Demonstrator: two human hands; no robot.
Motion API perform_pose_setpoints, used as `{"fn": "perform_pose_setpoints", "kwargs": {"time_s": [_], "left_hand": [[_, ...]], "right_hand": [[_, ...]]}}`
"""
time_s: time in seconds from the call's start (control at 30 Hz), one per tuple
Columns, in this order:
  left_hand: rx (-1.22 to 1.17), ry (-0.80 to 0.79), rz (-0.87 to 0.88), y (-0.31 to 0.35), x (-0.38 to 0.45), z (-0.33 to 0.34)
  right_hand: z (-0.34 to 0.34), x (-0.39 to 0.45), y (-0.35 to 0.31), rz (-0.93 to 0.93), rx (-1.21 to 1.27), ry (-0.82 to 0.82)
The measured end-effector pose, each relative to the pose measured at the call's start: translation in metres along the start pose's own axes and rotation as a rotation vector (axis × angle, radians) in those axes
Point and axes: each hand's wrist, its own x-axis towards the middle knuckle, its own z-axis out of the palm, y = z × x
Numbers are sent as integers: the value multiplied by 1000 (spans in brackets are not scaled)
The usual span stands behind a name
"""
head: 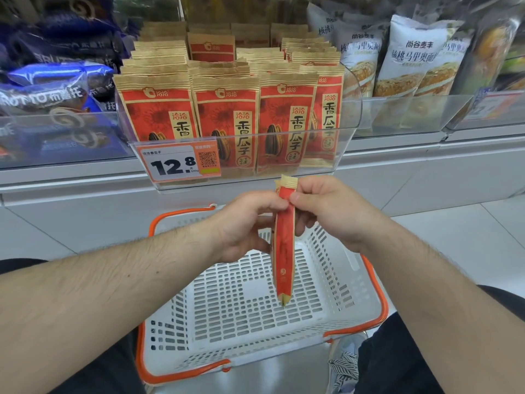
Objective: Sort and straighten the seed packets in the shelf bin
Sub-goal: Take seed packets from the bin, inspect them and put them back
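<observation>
Along a shop shelf, the clear shelf bin (350,120) holds upright rows of red sunflower seed packets (227,120), while just below it, over a white basket (380,305), the left hand (241,226) and right hand (329,209) both pinch one packet (284,251) edge-on near its top, probably smoothing it for restocking.

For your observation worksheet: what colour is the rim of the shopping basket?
Orange, on the white slotted basket; seen in the head view.
</observation>
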Motion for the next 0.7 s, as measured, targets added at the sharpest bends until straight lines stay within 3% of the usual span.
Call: {"fn": "perform_pose_setpoints", "kwargs": {"time_s": [0.27, 0.53, 0.7], "left_hand": [[-147, -170, -46, 1, 2, -3], [-232, -52, -114, -2, 4, -1], [-311, 132, -202, -1, 3, -1]], "right_hand": [[-6, -5, -7, -51, 139, -89], [-7, -6, -4, -17, 46, -45], [-21, -19, -16, 148, -327, -409]]}}
